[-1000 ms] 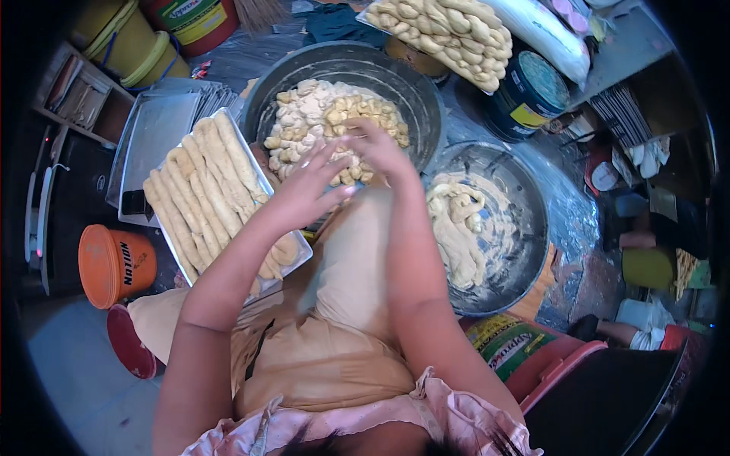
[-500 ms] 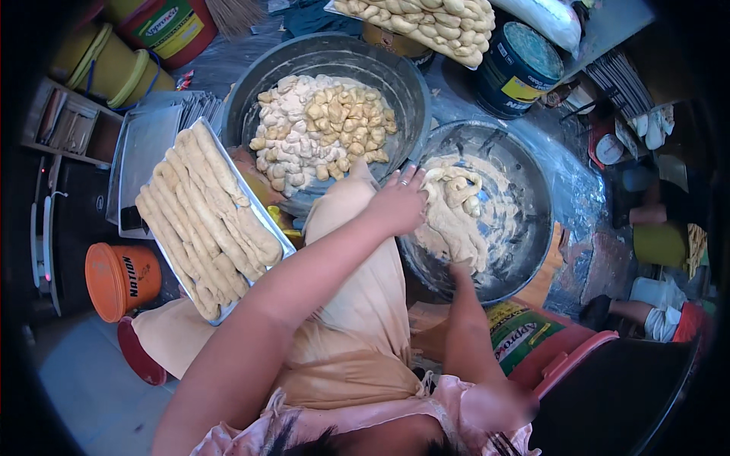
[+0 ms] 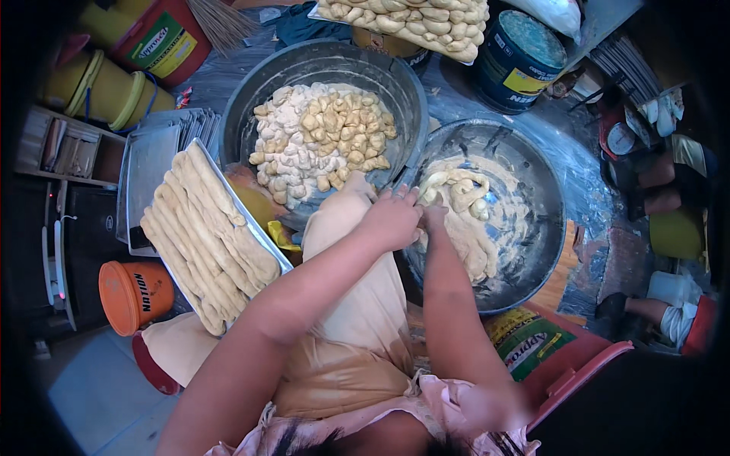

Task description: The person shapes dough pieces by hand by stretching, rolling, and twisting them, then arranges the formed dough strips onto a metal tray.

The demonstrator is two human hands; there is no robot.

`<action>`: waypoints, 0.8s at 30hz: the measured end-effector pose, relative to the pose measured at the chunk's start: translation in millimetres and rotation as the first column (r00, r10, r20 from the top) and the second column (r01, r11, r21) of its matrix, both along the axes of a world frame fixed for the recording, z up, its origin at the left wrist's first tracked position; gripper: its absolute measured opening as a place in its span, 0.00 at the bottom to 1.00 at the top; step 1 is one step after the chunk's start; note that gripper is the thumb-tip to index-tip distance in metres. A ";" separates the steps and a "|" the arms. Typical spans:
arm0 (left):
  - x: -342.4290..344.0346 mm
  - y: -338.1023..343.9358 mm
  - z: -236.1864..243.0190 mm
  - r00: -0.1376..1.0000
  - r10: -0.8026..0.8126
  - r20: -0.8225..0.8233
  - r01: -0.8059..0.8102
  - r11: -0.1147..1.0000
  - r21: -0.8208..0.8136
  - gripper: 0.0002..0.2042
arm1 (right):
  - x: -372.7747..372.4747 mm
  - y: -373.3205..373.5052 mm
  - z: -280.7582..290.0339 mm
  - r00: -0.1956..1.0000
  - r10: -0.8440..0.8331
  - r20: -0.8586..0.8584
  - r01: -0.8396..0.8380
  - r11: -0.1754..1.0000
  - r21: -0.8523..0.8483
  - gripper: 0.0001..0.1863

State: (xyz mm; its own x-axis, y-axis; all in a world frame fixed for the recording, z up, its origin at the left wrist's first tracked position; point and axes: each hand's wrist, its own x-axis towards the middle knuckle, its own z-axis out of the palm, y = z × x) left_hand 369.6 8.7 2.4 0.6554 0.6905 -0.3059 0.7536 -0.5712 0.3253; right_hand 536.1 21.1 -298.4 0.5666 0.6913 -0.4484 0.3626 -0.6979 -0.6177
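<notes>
My left hand (image 3: 391,216) and my right hand (image 3: 435,216) meet at the near left edge of a pale dough mass (image 3: 465,224) in a round grey basin (image 3: 549,228). Both hands close on the dough's edge, and their fingertips are partly hidden in it. To the left, a second grey basin (image 3: 247,106) holds several small cut dough pieces (image 3: 323,137). A metal tray (image 3: 283,262) of long dough ropes (image 3: 205,228) rests tilted by my left knee, apart from both hands.
Empty metal trays (image 3: 148,163) lie at the left, with an orange bucket (image 3: 137,292) below them. Red and yellow buckets (image 3: 103,83) stand at top left. A tray of twisted dough (image 3: 411,19) and a blue tin (image 3: 521,61) are at the top. Another person's leg (image 3: 654,310) is at right.
Both hands left the basin of cut pieces and swung right to the dough basin. The left hand arrived first; the right has now come up beside it at the dough's edge.
</notes>
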 end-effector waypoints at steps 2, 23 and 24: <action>-19.0 -0.3 -6.3 0.998 0.041 -0.044 -0.042 0.999 -0.003 0.24 | -35.5 0.1 32.5 0.988 0.157 -0.002 -0.157 0.988 0.001 0.33; -8.8 5.0 1.8 0.997 0.052 0.054 -0.045 0.992 -0.121 0.19 | -9.7 -71.9 -64.9 0.948 0.026 0.316 0.052 0.970 -0.237 0.20; -9.0 5.3 1.8 0.998 0.043 0.053 -0.036 0.992 -0.123 0.18 | -18.1 -65.5 -64.2 0.963 0.051 0.263 0.010 0.974 -0.226 0.19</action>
